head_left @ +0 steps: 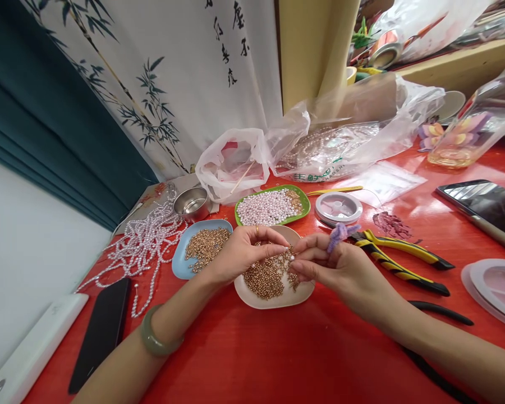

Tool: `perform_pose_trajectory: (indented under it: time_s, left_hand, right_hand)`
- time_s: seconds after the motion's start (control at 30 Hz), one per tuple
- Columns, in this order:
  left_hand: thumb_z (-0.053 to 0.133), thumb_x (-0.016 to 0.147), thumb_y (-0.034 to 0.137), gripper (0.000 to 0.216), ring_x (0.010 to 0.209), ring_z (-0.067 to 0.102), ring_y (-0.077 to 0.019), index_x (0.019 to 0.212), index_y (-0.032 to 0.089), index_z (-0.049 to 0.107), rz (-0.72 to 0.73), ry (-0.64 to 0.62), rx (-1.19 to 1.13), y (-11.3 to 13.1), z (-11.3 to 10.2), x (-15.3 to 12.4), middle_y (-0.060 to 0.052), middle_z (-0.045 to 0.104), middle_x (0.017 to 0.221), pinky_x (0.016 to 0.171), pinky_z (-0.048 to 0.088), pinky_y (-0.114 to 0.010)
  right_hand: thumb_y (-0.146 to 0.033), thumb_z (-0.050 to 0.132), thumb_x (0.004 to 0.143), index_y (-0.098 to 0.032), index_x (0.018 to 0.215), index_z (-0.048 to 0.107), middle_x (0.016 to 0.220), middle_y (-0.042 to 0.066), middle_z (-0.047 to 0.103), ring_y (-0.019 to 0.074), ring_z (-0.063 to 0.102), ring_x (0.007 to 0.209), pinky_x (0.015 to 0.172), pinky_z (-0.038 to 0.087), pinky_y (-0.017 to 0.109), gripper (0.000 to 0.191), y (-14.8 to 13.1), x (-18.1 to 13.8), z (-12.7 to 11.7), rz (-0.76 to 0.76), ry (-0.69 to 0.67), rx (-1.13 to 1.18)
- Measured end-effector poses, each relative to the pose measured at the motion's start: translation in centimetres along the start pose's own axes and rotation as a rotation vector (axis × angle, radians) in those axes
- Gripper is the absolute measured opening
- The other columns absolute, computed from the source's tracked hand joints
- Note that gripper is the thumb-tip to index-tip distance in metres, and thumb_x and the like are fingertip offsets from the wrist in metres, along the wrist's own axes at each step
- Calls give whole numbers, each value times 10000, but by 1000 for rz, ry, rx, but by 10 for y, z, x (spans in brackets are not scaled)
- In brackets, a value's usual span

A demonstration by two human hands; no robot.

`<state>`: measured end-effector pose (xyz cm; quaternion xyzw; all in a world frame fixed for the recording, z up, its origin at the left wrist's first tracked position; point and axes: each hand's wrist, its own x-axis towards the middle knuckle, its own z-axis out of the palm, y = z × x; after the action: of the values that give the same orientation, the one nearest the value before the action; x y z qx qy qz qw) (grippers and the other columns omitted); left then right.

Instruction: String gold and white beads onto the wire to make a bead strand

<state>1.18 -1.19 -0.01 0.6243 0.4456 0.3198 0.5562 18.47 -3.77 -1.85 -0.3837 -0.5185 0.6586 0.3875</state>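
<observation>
My left hand (pixel 252 249), with a green bangle on its wrist, pinches thumb and forefinger together over the cream plate (pixel 252 303). What sits in that pinch is too small to make out. Close against it, my right hand (pixel 324 258) is closed with a white pearl bead (pixel 292 258) at its fingertips. A purple fuzzy band (pixel 340 234) wraps one of its fingers. Small gold beads (pixel 264 280) lie in the plate below both hands. To the left is a blue tray (pixel 180 259) of gold beads; behind is a green tray (pixel 306 205) with pearl and gold beads.
Pearl strands (pixel 141 241), a metal bowl (pixel 191 203) and a black phone (pixel 101 331) lie left. Yellow-black pliers (pixel 398 244), a spool (pixel 339 207), tweezers (pixel 336 191) and another phone (pixel 488 207) are right. Plastic bags (pixel 235 163) and a glass container (pixel 458 151) stand behind.
</observation>
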Motion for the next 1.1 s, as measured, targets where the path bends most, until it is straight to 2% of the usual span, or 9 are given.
perform_pose_trajectory:
  time_s: [0.3,0.57,0.73,0.93,1.1]
  left_hand:
    - [636,661,200,90,706,555,-111,736,150,643,-28,-25,-54,1,-2,0,-25,628,753,660,424,-236]
    - [636,661,217,99,677,537,-109,728,145,644,-33,-58,9,4,-4,-1,-26,623,733,621,406,-228]
    - [645,644,200,87,662,535,-101,715,150,642,-43,-58,-48,3,-3,-1,-17,615,711,612,409,-219]
    - [671,605,190,98,510,450,-67,690,149,645,-24,-59,-66,0,-2,0,23,544,558,504,362,-206]
    - [675,606,175,79,580,476,-84,675,151,645,33,-38,-14,1,-1,-1,-4,588,650,544,369,-217]
  right_hand:
    - [-240,620,719,-175,766,479,577,-34,563,86,548,548,550,455,220,162,-3,4,-5,-3,-66,5]
    - [-261,626,707,-185,734,470,554,-28,574,97,545,536,552,456,238,176,-7,4,-3,27,-87,2]
    - [-276,631,700,-182,728,485,572,-24,578,100,554,552,549,462,234,175,-6,5,-3,28,-80,-6]
    - [-264,638,692,-178,750,542,610,-22,589,107,580,569,576,472,245,141,-1,5,-4,15,-42,-20]
    - [-260,641,681,-178,730,603,641,-11,613,116,592,582,585,480,254,103,-1,4,-3,26,3,-65]
